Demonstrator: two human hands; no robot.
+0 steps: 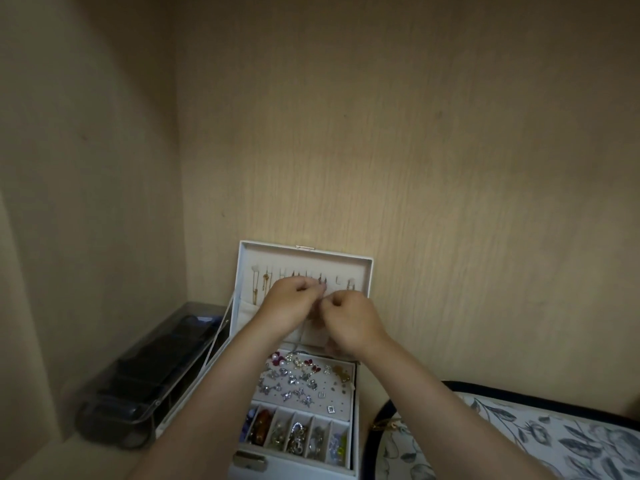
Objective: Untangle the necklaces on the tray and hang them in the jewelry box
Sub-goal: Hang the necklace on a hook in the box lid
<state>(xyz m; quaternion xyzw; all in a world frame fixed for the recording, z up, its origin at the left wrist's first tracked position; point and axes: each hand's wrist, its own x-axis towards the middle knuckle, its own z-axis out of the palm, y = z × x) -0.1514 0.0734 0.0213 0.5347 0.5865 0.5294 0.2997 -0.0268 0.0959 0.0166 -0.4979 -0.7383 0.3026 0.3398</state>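
Note:
A white jewelry box (360,407) stands open in front of me, its lid (304,252) upright against the back wall. A row of hooks in the lid carries a gold necklace (258,289) at the left. My left hand (289,304) and my right hand (349,318) are raised side by side in front of the hooks, fingers curled, pinching a thin chain (323,294) between them; the chain is barely visible. The box's base holds earrings (298,379) and small compartments with rings (298,436).
A dark clear-plastic organiser (145,379) lies at the left against the side wall. A floral tray with a dark rim (519,441) sits at the lower right, with a gold piece (386,425) near its edge. Beige walls enclose the shelf.

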